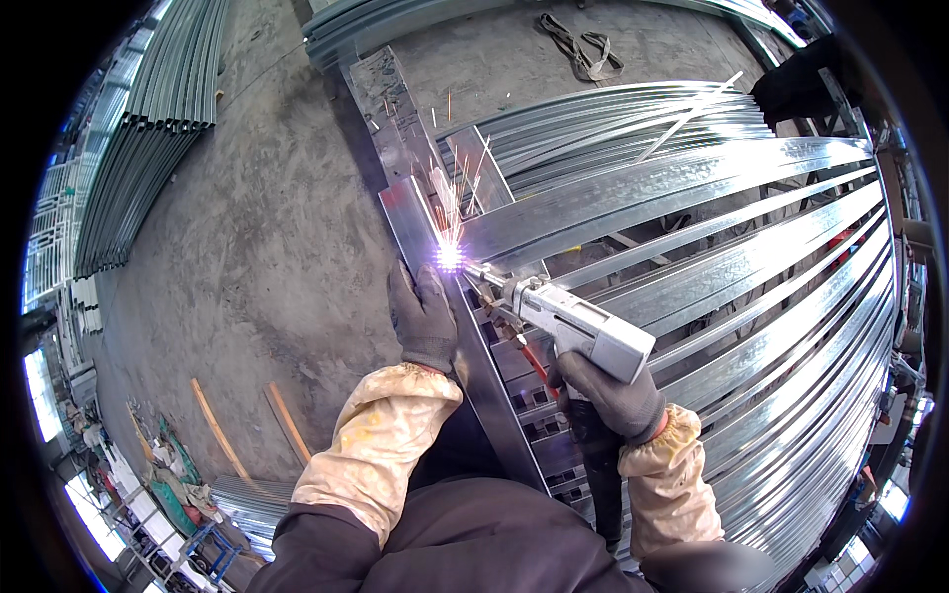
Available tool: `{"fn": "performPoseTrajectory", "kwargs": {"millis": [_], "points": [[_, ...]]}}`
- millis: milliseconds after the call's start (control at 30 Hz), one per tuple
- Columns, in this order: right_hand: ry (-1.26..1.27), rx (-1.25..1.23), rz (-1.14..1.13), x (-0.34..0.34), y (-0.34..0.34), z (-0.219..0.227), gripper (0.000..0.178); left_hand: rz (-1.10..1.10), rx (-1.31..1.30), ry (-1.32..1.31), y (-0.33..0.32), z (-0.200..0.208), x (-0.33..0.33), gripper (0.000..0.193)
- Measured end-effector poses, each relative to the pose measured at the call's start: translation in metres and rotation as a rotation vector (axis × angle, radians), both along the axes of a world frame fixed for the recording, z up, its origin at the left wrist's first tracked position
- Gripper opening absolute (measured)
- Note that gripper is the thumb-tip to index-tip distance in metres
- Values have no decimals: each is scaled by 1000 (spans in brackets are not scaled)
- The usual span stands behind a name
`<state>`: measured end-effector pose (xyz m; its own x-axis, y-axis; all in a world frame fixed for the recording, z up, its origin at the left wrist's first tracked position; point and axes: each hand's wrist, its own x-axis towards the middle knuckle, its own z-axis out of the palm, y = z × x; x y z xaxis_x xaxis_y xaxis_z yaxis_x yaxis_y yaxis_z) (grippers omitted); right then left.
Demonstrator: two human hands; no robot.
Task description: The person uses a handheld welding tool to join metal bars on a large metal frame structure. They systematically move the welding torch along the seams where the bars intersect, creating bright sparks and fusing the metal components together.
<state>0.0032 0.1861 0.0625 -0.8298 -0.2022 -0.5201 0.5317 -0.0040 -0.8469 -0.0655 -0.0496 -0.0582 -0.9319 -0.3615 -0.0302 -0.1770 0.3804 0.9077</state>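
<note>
My right hand (615, 395), in a dark grey glove, is wrapped round the grip of a silver handheld welding gun (588, 321). The gun's nozzle points up and left to a bright violet-white weld spot (450, 257), from which orange sparks fly away from me. My left hand (422, 316), gloved alike, lies just below and left of the spot. Its fingers and thumb are at the edge of a grey steel channel (494, 395) running toward my body. A steel cross member (672, 198) meets this channel near the weld. A red-and-black line hangs under the gun.
Several parallel steel bars (771, 257) fill the right side. Behind them lies a bundle of thin profiles (613, 124) and a strap (583, 49) on the concrete floor (257, 217). More stacked profiles (163, 99) stand at far left. Two wooden strips (219, 430) lie at lower left.
</note>
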Motion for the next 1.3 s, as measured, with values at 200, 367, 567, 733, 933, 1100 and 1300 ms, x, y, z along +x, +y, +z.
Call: {"fn": "performPoseTrajectory", "kwargs": {"millis": [200, 367, 567, 733, 933, 1100, 1300], "points": [[43, 4, 29, 3, 1, -4, 23, -20, -15, 18, 0, 0, -1, 29], [-48, -35, -5, 3, 0, 3, 25, -19, -74, -54, 2, 11, 0, 29], [-41, -26, 23, 5, 2, 2, 27, -31, -13, -8, -1, 0, -1, 30], [-56, -29, 4, 8, 1, 2, 27, -5, -49, -15, 0, 0, 0, 32], [-28, -30, -14, 10, 1, 2, 29, -7, -66, -85, 2, 15, -1, 33], [-15, -43, -24, 11, 1, 4, 30, -19, 26, -30, -1, 0, 0, 36], [-24, -36, -13, 12, 1, 4, 29, -3, 17, -38, -5, -10, 1, 38]]}}
